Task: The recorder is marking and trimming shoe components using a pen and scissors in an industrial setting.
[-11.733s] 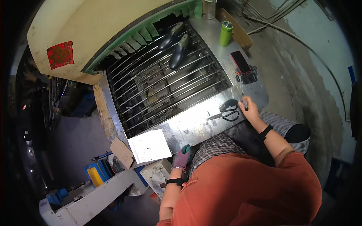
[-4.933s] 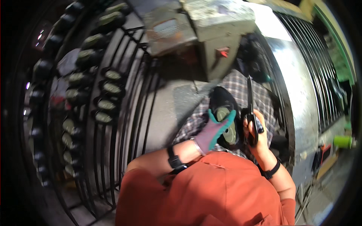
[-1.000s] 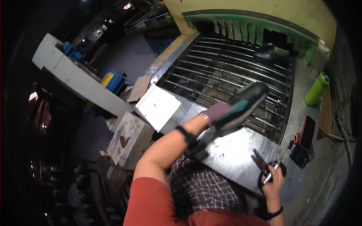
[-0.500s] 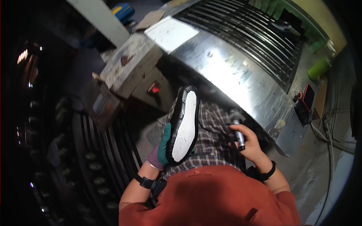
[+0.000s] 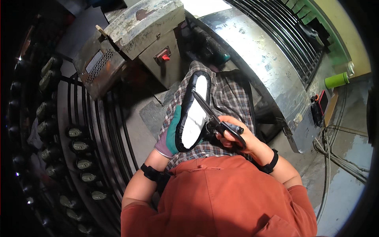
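Observation:
My left hand (image 5: 170,134), in a green and purple glove, wraps around the side of a black shoe upper (image 5: 183,125). Its white insole (image 5: 192,125) faces up, and the toe points away from me over my checked lap. My bare right hand (image 5: 249,136) is closed on a dark long-jawed tool (image 5: 206,106); pliers or scissors, I cannot tell which. A grey cylinder (image 5: 233,127) also shows among the fingers; whether it belongs to that tool is unclear. The tool's tip lies over the insole near the toe end; contact cannot be made out.
Ahead stands a worn metal box (image 5: 148,29) with a red switch (image 5: 164,58). To its right is a metal bench (image 5: 268,55) with a barred bed (image 5: 276,29). A green cylinder (image 5: 336,80) and red-edged device (image 5: 323,103) sit rightward. Several dark shoes (image 5: 83,164) line the left rack.
My right hand has moved left, bringing the tool across the insole. The shoe stays in my left hand. The whole view has shifted, with the box and bench now higher in it.

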